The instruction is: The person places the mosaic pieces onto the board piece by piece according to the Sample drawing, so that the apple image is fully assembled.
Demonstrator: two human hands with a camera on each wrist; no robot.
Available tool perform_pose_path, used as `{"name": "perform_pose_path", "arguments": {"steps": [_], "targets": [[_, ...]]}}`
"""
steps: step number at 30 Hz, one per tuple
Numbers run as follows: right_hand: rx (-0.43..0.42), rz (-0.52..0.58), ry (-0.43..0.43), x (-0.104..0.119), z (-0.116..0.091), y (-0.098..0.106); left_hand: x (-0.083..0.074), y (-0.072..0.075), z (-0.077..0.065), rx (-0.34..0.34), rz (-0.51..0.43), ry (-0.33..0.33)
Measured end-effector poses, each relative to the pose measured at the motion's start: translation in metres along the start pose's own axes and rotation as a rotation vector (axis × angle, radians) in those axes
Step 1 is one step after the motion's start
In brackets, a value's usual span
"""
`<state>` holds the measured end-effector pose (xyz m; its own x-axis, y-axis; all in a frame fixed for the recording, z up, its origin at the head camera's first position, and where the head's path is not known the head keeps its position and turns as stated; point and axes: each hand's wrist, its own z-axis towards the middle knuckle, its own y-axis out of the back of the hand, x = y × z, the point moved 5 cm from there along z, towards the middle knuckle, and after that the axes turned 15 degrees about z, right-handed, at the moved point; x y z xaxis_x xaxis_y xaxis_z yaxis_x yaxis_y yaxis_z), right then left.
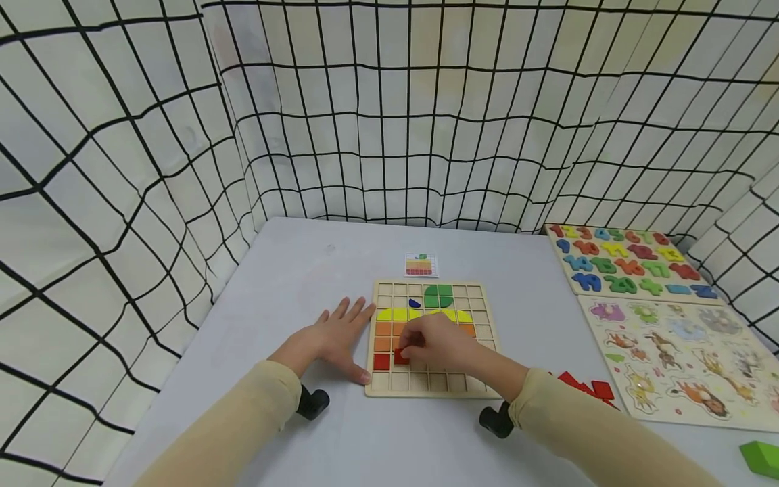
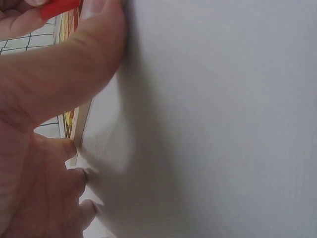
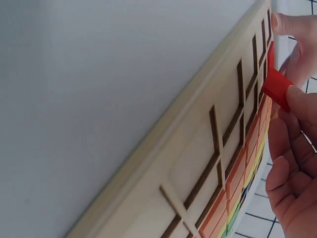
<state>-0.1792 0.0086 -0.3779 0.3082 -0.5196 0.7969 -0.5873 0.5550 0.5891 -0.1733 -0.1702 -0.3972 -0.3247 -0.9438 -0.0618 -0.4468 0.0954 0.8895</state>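
Observation:
A wooden grid board (image 1: 389, 385) lies on the table, with green, blue, yellow, orange and red pieces set in its cells. My right hand (image 1: 441, 341) pinches a red square tile (image 3: 278, 89) between thumb and fingers, over the lower-left cells. To its left, another red tile (image 1: 381, 362) sits in a cell. My left hand (image 1: 337, 338) lies spread on the table, its thumb and fingertips at the board's left edge. Behind the board is a small picture card (image 1: 421, 265) showing a coloured grid pattern.
Loose red tiles (image 1: 602, 390) lie right of the board, partly behind the right sleeve. Farther right are a number puzzle (image 1: 633, 260) and an animal puzzle (image 1: 675, 358). A green block (image 1: 759, 458) sits at the lower right. Black netting (image 1: 395, 115) surrounds the table's back and sides.

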Motion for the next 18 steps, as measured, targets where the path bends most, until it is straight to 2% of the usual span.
{"name": "perform_pose_path", "arguments": {"steps": [4, 12, 18], "targets": [[0.012, -0.025, -0.013, 0.002, 0.003, -0.006, -0.001, 0.002, 0.000, -0.002, 0.000, -0.005], [-0.036, -0.147, -0.056, 0.006, 0.003, -0.013, -0.002, 0.003, -0.001, -0.004, 0.002, 0.002], [-0.046, -0.200, -0.031, 0.007, 0.002, -0.017, -0.002, 0.002, -0.001, 0.003, -0.003, 0.010]]}}
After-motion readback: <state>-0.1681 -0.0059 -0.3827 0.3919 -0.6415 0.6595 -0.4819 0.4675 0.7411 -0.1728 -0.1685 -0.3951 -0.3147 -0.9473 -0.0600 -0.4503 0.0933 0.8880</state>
